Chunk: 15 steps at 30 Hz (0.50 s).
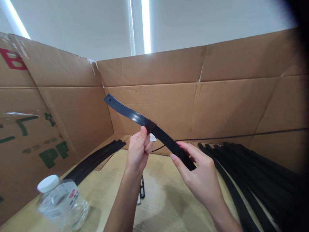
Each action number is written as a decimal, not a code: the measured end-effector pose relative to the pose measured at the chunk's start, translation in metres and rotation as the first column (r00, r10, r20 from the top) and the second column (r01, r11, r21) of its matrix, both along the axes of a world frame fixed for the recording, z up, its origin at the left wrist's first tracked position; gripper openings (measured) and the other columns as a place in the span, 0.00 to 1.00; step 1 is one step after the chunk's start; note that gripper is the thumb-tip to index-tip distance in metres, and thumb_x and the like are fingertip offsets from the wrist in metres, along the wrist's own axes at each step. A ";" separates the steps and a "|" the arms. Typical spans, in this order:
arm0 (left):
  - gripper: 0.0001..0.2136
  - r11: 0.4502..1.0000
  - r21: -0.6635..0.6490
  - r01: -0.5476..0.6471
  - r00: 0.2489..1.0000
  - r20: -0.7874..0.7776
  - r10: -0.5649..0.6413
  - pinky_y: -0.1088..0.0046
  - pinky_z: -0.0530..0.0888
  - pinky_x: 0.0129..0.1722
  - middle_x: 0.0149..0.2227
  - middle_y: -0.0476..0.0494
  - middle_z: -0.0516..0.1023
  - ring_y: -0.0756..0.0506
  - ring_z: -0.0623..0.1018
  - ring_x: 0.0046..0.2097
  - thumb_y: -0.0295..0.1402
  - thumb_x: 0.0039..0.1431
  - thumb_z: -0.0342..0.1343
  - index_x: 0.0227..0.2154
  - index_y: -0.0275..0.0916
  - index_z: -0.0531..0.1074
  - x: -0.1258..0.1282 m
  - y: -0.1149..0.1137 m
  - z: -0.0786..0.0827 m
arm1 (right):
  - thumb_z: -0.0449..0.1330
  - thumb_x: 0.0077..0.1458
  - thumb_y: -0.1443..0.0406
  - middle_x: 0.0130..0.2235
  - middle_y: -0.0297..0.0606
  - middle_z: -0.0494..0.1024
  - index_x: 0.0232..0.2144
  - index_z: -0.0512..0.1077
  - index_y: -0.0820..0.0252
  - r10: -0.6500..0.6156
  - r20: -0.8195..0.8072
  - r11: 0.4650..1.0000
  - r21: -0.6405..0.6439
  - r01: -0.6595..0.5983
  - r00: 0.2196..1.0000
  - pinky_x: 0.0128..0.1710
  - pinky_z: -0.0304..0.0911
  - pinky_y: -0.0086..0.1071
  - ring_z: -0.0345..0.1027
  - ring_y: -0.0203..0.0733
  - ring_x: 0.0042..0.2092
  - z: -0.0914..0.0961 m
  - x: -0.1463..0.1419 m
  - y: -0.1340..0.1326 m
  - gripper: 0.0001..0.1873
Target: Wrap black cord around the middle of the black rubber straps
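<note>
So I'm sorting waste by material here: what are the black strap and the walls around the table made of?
The black strap in the left hand and right hand looks like smooth, glossy leather or plastic; it bends and shines. The walls are matte brown corrugated cardboard, creased and taped.

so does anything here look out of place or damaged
Little stands out. The water bottle lies on its side at the table's near left edge, and the cardboard wall is creased, with tape peeling at its corner. The black strap looks intact.

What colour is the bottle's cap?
White; the bottle cap shows clearly in the head view.
</note>
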<state>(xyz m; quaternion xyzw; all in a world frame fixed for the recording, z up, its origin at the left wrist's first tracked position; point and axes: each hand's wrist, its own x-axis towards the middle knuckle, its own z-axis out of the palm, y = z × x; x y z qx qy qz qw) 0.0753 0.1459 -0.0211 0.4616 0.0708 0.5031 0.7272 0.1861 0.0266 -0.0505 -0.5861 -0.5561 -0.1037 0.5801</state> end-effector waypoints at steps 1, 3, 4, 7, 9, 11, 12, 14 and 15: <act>0.23 1.000 -0.015 -0.014 1.000 0.000 0.014 0.82 0.44 0.14 0.17 0.59 0.39 0.59 0.43 0.17 0.47 0.47 0.63 0.20 0.35 0.57 0.000 0.001 0.000 | 0.61 0.56 0.65 0.43 0.27 0.75 0.45 0.70 0.50 -0.023 0.022 1.000 0.013 0.022 1.000 0.40 0.64 0.26 0.70 0.33 0.43 -0.001 -0.001 0.000 0.13; 0.25 0.998 -0.021 -0.053 0.999 -0.008 0.053 0.82 0.45 0.14 0.17 0.59 0.40 0.60 0.43 0.17 0.47 0.46 0.64 0.19 0.36 0.54 0.000 0.002 -0.001 | 0.61 0.56 0.66 0.42 0.28 0.75 0.45 0.70 0.52 -0.066 0.080 0.997 0.043 0.063 0.995 0.39 0.64 0.26 0.70 0.33 0.42 -0.002 -0.002 0.000 0.13; 0.25 0.997 -0.018 -0.073 0.997 -0.013 0.073 0.82 0.45 0.14 0.16 0.59 0.40 0.60 0.43 0.17 0.48 0.46 0.64 0.19 0.35 0.55 0.001 0.002 -0.001 | 0.61 0.56 0.66 0.41 0.29 0.75 0.44 0.71 0.54 -0.092 0.117 0.994 0.069 0.084 0.989 0.40 0.63 0.27 0.70 0.34 0.41 -0.003 -0.002 0.000 0.12; 0.23 0.993 -0.010 -0.121 0.992 -0.047 0.121 0.82 0.44 0.14 0.15 0.60 0.41 0.60 0.43 0.17 0.48 0.44 0.64 0.21 0.33 0.62 0.002 0.003 -0.001 | 0.60 0.56 0.68 0.39 0.33 0.75 0.44 0.71 0.59 -0.186 0.224 0.975 0.162 0.151 0.957 0.40 0.62 0.28 0.70 0.35 0.39 -0.003 -0.003 0.000 0.12; 0.22 0.987 0.005 -0.162 0.984 -0.079 0.162 0.81 0.43 0.15 0.15 0.60 0.42 0.60 0.43 0.17 0.48 0.44 0.64 0.23 0.31 0.67 0.003 0.002 -0.002 | 0.59 0.57 0.69 0.37 0.34 0.74 0.44 0.71 0.60 -0.236 0.263 0.963 0.196 0.188 0.936 0.39 0.62 0.28 0.70 0.35 0.37 -0.004 -0.003 0.001 0.11; 0.23 0.974 0.038 -0.222 0.966 -0.125 0.225 0.81 0.43 0.15 0.14 0.59 0.42 0.60 0.44 0.17 0.50 0.45 0.63 0.22 0.31 0.67 0.004 0.001 -0.002 | 0.57 0.58 0.70 0.35 0.34 0.73 0.42 0.71 0.59 -0.266 0.272 0.957 0.186 0.221 0.925 0.38 0.61 0.29 0.69 0.36 0.35 -0.005 -0.003 0.003 0.09; 0.24 0.962 0.066 -0.263 0.950 -0.153 0.271 0.80 0.43 0.16 0.15 0.58 0.43 0.60 0.44 0.17 0.51 0.45 0.62 0.20 0.31 0.65 0.004 0.001 -0.003 | 0.56 0.58 0.70 0.34 0.34 0.73 0.40 0.71 0.59 -0.276 0.273 0.957 0.171 0.235 0.922 0.37 0.61 0.29 0.69 0.36 0.34 -0.005 -0.003 0.004 0.07; 0.26 0.933 0.126 -0.338 0.909 -0.212 0.358 0.80 0.43 0.17 0.16 0.57 0.43 0.60 0.46 0.18 0.52 0.46 0.62 0.17 0.32 0.60 0.002 0.001 -0.003 | 0.55 0.58 0.70 0.32 0.34 0.72 0.37 0.71 0.59 -0.290 0.281 0.955 0.139 0.260 0.915 0.36 0.61 0.30 0.69 0.37 0.33 -0.007 -0.003 0.005 0.06; 0.27 0.924 0.150 -0.352 0.895 -0.236 0.379 0.80 0.43 0.17 0.16 0.57 0.44 0.60 0.46 0.18 0.52 0.46 0.62 0.16 0.33 0.58 0.001 0.001 -0.003 | 0.55 0.58 0.70 0.32 0.33 0.71 0.36 0.70 0.59 -0.300 0.288 0.953 0.130 0.274 0.909 0.35 0.60 0.30 0.68 0.37 0.32 -0.007 -0.003 0.005 0.05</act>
